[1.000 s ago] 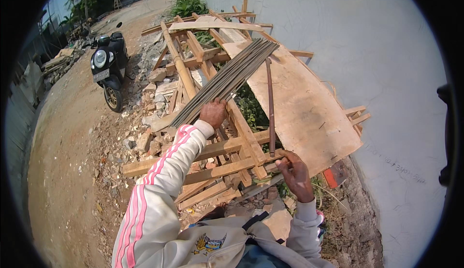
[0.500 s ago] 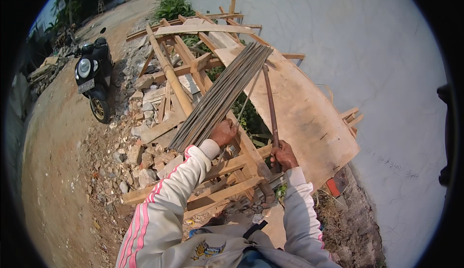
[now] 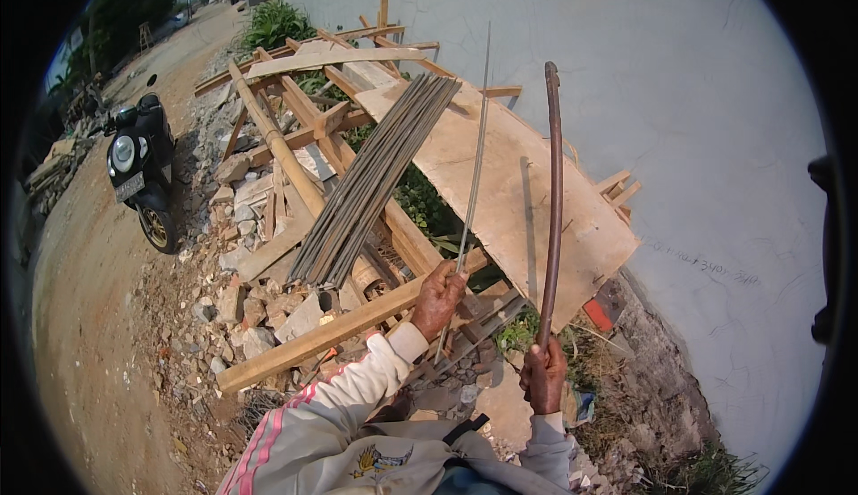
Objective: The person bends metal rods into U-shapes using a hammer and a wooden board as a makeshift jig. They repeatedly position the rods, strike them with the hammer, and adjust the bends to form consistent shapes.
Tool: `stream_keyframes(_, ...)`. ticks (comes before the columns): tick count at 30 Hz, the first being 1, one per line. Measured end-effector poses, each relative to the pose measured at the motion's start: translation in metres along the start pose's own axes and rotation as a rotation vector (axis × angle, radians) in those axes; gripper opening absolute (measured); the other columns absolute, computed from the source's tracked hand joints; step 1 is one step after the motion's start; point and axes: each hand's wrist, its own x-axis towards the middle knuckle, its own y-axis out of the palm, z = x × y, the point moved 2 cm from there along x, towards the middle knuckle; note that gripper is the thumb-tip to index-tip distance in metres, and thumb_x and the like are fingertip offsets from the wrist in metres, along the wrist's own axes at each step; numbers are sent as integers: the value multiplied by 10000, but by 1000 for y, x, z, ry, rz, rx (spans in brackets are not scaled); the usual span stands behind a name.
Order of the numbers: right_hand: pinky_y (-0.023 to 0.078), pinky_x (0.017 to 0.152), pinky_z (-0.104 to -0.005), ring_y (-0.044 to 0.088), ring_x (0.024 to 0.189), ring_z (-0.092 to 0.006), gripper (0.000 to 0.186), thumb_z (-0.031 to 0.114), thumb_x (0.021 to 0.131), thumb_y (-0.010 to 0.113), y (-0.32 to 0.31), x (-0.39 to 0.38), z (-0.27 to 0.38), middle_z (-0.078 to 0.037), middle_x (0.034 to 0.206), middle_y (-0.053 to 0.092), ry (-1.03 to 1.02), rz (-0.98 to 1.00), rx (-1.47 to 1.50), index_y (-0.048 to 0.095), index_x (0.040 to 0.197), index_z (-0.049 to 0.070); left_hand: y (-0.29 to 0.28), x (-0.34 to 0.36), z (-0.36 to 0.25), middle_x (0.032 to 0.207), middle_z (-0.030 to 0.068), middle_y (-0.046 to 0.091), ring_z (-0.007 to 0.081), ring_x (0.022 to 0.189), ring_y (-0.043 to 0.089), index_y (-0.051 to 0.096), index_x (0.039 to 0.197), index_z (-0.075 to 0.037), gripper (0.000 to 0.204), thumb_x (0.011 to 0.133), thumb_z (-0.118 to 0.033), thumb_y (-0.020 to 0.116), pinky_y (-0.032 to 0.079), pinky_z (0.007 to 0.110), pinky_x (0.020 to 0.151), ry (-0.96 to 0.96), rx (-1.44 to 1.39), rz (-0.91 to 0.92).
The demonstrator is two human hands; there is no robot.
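My left hand is closed around a thin grey steel rod, which stands nearly upright above the wood. In my right hand is the lower end of a long, slightly curved brown metal bar. That bar has a notched tip at its top and is raised in front of the wall. Left of both, a bundle of similar steel rods lies slanted across the timber frame, apart from my hands. Behind the raised rod and bar, a pale plywood sheet rests on the frame.
Wooden beams and a bamboo pole cross over broken rubble. A grey wall rises along the right. On the dirt road at left stands a black motor scooter. A red object lies beyond the plywood's near edge.
My left hand has drawn one rod away from the bundle, to the right and nearer. My right hand has come nearer and lifted the brown bar upright. The view has shifted slightly.
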Motion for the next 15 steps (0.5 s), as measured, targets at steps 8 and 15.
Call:
stream_keyframes(8,357,427,-245,427,461,-50,290,268,998,686,-94,-112,-9,41,604,466,-189,-265,-56,512,852,86,126,-43,-13,746,-20,549,63,643,527,625,1161,-63,270,1063,-306,561,449,239,570,42,-296,72)
stream_keyframes(15,364,454,-254,418,498,-58,299,308,1008,660,-135,-225,-17,42,628,449,-102,-492,-33,561,888,53,225,-127,-26,685,-31,474,70,553,444,604,987,-60,341,1088,-358,474,368,238,511,-218,-527,203)
